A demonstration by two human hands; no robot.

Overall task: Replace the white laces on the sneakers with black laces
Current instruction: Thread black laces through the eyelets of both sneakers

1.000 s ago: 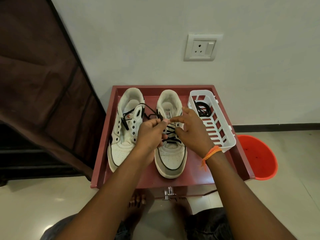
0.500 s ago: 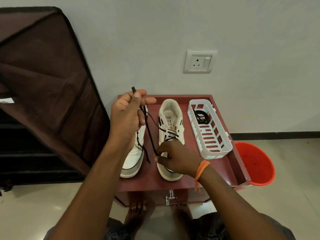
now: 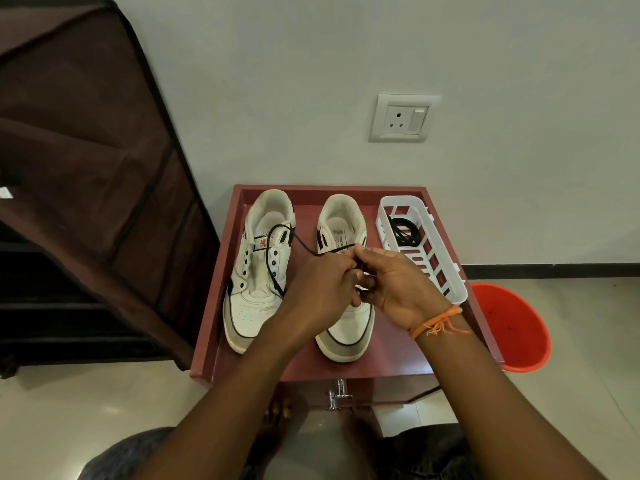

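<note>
Your left hand [image 3: 323, 289] and right hand [image 3: 398, 289] meet fingertip to fingertip over the right sneaker [image 3: 346, 327], both pinching the black lace [image 3: 304, 247] w/ curled fingers. That lace runs left from your fingers, loops across the tongue of the left sneaker [image 3: 256, 271] & trails down its eyelets. Both shoes sit side by side on the red bench [image 3: 398, 358], toes toward you; a white basket [image 3: 446, 271] at the right holds another coiled black lace [image 3: 403, 232].
</note>
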